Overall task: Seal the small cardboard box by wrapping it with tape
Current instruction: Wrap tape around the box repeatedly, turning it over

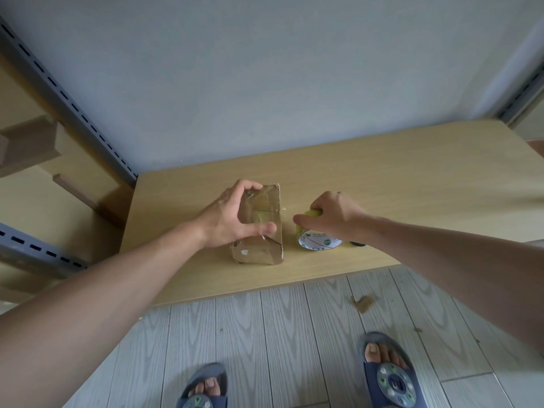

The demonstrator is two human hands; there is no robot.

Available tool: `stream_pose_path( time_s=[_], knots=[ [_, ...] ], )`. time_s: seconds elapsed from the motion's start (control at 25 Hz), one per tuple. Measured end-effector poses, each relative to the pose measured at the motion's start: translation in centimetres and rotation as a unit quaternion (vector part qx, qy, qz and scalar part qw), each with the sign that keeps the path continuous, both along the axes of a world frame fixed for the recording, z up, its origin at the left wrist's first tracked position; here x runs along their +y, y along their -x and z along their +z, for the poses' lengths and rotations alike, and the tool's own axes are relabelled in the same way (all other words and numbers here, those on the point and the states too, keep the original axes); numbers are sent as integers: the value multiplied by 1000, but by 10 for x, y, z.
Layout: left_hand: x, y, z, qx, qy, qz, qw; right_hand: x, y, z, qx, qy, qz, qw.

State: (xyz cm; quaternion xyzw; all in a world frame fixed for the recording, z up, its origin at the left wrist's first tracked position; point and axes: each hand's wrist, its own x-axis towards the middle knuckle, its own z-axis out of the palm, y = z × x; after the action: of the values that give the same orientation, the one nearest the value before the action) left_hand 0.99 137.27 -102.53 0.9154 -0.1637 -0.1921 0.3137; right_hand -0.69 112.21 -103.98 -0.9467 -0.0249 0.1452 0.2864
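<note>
Sandals [391, 378] on the grey plank floor [294, 334] come nearest. Past the table [382, 172] edge, your left hand [232, 219] grips the small cardboard box [259, 251] lying on the tabletop, thumb across its top and fingers curled over the far end. Just right of it, apart from the box, your right hand [332, 213] clasps the yellow tape roll [318, 242].

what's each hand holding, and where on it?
Left hand grips the cardboard box across its top. Right hand pinches the tape roll by its upper rim.
</note>
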Motion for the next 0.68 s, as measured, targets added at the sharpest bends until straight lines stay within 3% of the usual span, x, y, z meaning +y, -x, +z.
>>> stream_pose_path(
  time_s=[0.12, 0.2, 0.36, 0.48, 0.52, 0.68],
  knots=[
    [-44, 8, 12, -64, -155, 67, 983, 6, -1, -2, 11, -4, -5, 1000],
    [-58, 8, 8, -42, -153, 105, 982, 6, -2, -3, 17, -6, -4, 1000],
    [-33, -6, 10, 35, -9, 142, 989, -2, -5, 11, -45, -46, 15, 998],
    [-8, -9, 8, 127, 229, 198, 945, 5, -15, 38, -104, -149, 13, 983],
    [0, -6, 5, 130, 263, 198, 935, 10, -18, 44, -107, -169, 9, 980],
    [24, -3, -6, 84, 241, 136, 957, 22, -21, 43, -91, -185, 16, 978]
  ],
)
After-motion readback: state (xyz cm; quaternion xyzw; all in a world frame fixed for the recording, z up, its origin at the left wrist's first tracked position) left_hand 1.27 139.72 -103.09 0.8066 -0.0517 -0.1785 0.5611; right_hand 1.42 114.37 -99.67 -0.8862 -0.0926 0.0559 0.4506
